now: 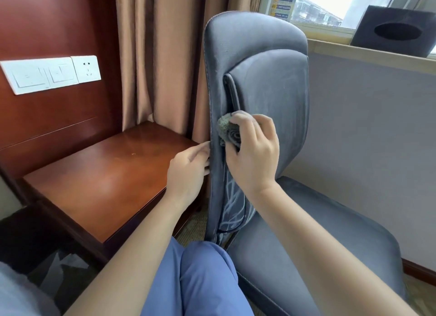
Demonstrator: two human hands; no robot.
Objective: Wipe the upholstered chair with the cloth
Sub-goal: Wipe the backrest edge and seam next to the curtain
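Brown curtains and a red-brown wooden worktop sit behind the upholstered chair, whose grey backrest stands upright. Bunched in the right hand, the cloth is clamped in a curled grip and pressed against the backrest's side seam. Just below and beside that grip, the left hand pinches the backrest's edge, steadying it. Wiping seems midway; the next stroke likely calls for firm pressure along the seam above the grip.
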